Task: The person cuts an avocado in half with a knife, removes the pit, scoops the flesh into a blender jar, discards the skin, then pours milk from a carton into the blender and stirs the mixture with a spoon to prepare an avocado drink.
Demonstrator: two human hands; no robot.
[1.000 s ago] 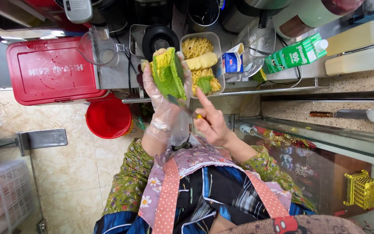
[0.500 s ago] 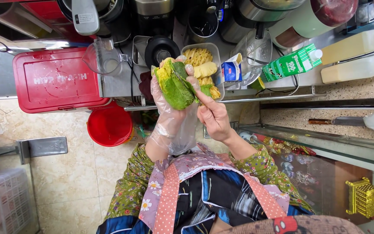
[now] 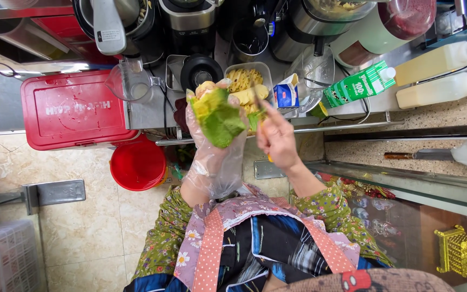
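- Over the steel counter edge, head view: left hand (image 3: 214,157) wears a loose clear plastic glove and is wrapped around an avocado half (image 3: 218,114), cupping it from below, green-yellow flesh facing up toward the camera.
- Right hand (image 3: 278,139) is bare, fist mostly closed around a small knife (image 3: 261,121), index finger stretched along it. Only a bit of yellowish handle and blade shows, so the exact tool is a guess. Its tip sits right at the avocado's right edge.
- Progress-wise, I'd say it's midway: the fruit is already split and the flesh looks cut up and loosened, but it's all still sitting in the skin, so nothing looks emptied out yet.
- Just behind the hands is a clear plastic tub (image 3: 251,82) of yellow fruit pieces, a black round lid (image 3: 201,71) to its left, a clear measuring jug (image 3: 129,82) further left.
- Also around: red lidded box (image 3: 71,111), red bucket (image 3: 138,165) on the tiled floor, green carton (image 3: 359,85) lying on its side, two pale squeeze bottles (image 3: 439,73), another knife (image 3: 417,155) well apart on the stone ledge.
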